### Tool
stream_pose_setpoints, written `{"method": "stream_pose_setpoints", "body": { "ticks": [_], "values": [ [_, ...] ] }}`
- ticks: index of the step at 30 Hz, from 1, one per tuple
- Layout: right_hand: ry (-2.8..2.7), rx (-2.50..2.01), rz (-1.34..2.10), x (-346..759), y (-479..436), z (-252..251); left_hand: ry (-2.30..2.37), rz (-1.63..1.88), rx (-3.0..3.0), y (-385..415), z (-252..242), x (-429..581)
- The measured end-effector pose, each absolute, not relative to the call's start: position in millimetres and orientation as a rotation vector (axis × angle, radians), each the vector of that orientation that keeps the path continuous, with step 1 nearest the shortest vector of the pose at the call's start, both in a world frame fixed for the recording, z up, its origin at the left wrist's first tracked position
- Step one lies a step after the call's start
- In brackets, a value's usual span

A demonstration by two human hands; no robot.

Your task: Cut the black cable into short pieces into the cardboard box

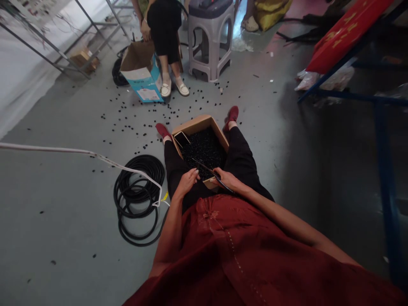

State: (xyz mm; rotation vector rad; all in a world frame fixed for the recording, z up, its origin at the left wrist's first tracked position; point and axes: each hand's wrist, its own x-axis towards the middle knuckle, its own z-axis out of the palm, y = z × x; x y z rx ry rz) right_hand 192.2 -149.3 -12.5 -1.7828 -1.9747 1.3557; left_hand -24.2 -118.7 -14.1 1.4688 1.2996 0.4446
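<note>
black bits: a heap of small black bits [202, 151] is held in a cardboard box [194, 125], and the box is set on black trousers [244, 159].
right hand: long black scissors [212, 174] are gripped by the right hand [227, 180].
left hand: the left hand [188, 182] is curled at the box edge, just by the scissors. if anything is pinched, it cannot be told.
floor: loose black bits [127, 119] are spread on the gray floor [57, 212]. a coil of black cable [137, 199] is laid beside the trousers, with a white cord [127, 169] draped on it.
nearby: white shoes [174, 88] of a seated person are seen by a blue and white box [143, 80].
</note>
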Motion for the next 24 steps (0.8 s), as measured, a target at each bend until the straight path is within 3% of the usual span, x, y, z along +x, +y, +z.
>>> {"method": "stream_pose_setpoints", "body": {
  "ticks": [12,24],
  "values": [
    [-2.035,-1.744,1.298,193.3,-149.1,-11.1,1.527,0.625,1.325,-120.0,-17.8,-9.2],
    [-1.851,-1.689,1.502,194.3,-151.9,-5.1,1.304,0.614,1.243,-118.2,-5.3,-17.8]
  ]
}}
